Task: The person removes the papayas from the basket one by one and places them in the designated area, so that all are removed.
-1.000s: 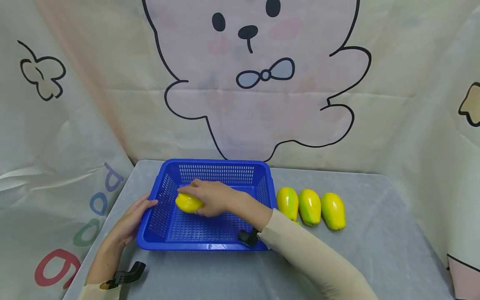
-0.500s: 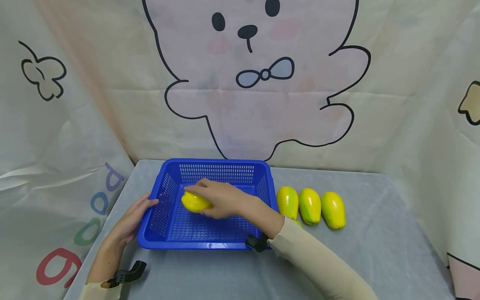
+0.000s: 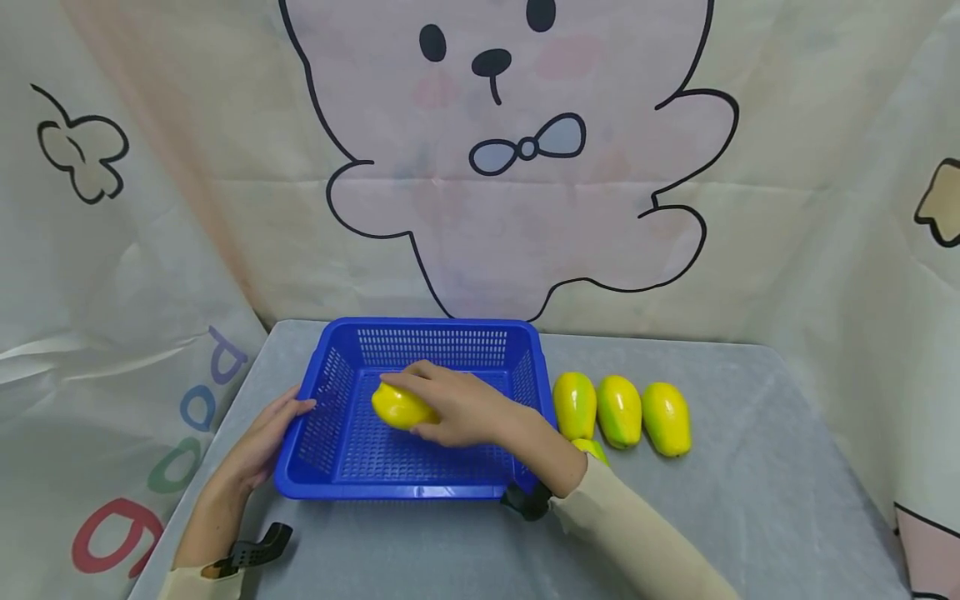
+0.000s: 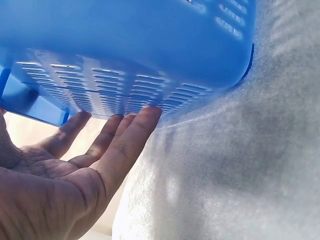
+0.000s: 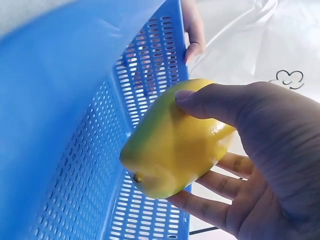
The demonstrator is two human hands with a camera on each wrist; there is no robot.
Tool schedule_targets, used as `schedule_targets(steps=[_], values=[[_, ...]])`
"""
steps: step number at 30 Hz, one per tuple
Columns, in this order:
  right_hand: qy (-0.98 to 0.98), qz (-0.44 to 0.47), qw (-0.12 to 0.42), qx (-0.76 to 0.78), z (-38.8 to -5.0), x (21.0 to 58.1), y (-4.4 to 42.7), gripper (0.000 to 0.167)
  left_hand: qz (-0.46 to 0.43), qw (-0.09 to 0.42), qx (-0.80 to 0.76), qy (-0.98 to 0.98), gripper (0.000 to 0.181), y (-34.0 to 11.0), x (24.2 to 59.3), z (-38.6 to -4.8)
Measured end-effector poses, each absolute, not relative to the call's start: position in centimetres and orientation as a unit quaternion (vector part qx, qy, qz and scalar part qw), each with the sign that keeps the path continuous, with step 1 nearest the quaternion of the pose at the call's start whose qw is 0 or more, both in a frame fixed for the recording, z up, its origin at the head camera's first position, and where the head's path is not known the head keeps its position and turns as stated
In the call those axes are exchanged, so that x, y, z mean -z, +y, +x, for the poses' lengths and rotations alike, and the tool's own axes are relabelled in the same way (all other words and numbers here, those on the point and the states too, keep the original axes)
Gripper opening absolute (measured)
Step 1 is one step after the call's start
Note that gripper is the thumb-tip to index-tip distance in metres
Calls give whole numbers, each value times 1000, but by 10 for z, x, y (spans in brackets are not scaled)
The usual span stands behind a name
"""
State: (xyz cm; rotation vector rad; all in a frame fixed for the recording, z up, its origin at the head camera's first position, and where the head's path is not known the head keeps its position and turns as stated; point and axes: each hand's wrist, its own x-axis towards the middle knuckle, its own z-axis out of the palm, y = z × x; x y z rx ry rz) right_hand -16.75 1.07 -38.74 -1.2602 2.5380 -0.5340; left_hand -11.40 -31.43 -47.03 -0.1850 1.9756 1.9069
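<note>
A blue plastic basket (image 3: 408, 492) with slotted walls sits on the table. Inside its space my right hand (image 3: 457, 406) grips a yellow papaya (image 3: 401, 407), thumb on one side and fingers on the other. The right wrist view shows the papaya (image 5: 172, 142) with a green streak and a small stem end, tilted above the basket floor. At the basket's left side, my left hand (image 3: 262, 437) holds the rim with the thumb over it. In the left wrist view that hand's fingertips (image 4: 150, 114) touch the outer slotted wall; the thumb is mostly hidden there.
Three papayas (image 3: 619, 412) lie in a row just right of the basket. Another papaya (image 3: 591, 450), partly hidden by my right forearm, lies nearer. The grey-covered table (image 3: 750, 467) meets a printed cloth backdrop (image 3: 795, 250) behind and on both sides.
My right hand has moved to the right within the basket, carrying the papaya. My left hand and the basket stay in place. More of the near papaya shows beside the forearm.
</note>
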Motion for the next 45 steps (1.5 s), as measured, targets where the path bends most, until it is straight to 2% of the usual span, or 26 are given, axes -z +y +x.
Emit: schedule_targets(steps=[33,45], values=[[871,-385,69,298,-134,393,58,75,-52,194,-681,704,69,-315,471,-114],[876,-339,21,344,-127,399,84,82,-58,191,-677,708,70,-315,472,-114]])
